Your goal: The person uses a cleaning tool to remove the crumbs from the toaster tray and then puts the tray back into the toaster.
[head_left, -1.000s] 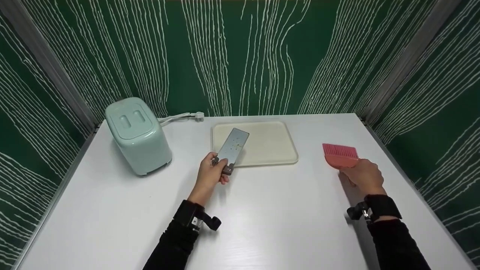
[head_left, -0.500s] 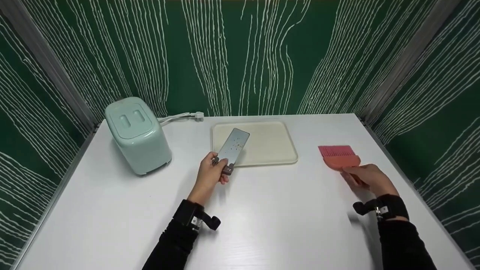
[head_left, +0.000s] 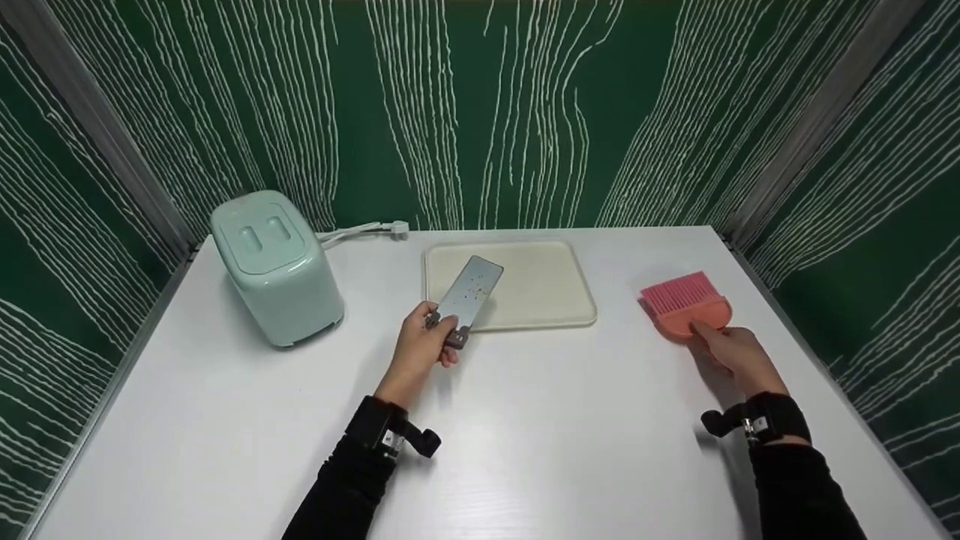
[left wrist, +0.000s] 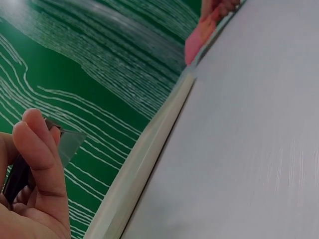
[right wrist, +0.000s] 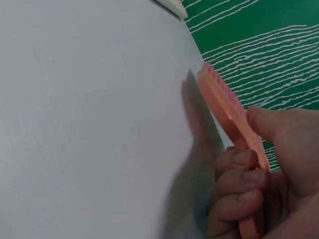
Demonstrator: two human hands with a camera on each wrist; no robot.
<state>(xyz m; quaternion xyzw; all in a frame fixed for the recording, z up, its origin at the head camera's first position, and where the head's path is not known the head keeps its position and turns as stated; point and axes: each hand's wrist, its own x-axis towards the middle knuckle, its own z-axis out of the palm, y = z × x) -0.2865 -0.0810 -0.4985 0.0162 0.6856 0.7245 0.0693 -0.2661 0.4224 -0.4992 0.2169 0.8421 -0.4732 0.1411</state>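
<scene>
My left hand [head_left: 424, 337] grips the dark end of a narrow metal crumb tray [head_left: 472, 291], thumb on top. Specks of crumbs lie on its grey surface, and its far end overlaps a cream rectangular tray [head_left: 551, 300] in the head view. In the left wrist view, fingers mostly hide the crumb tray [left wrist: 71, 145]. At the right, my right hand [head_left: 739, 356] holds a small brush [head_left: 679, 319] with an orange body and pink bristles, thumb on its face. The right wrist view shows fingers curled round the handle of the brush [right wrist: 229, 114], with its shadow on the table.
A mint-green toaster [head_left: 277, 270] stands at the left on the white table [head_left: 540, 435]. Its white cord and plug [head_left: 397, 230] lie along the back edge. Green walls [head_left: 525, 112] with pale wavy lines enclose the back and sides.
The right hand has turned the brush, so its bristles tilt up and its broad face shows more. The left hand and crumb tray stay nearly in place.
</scene>
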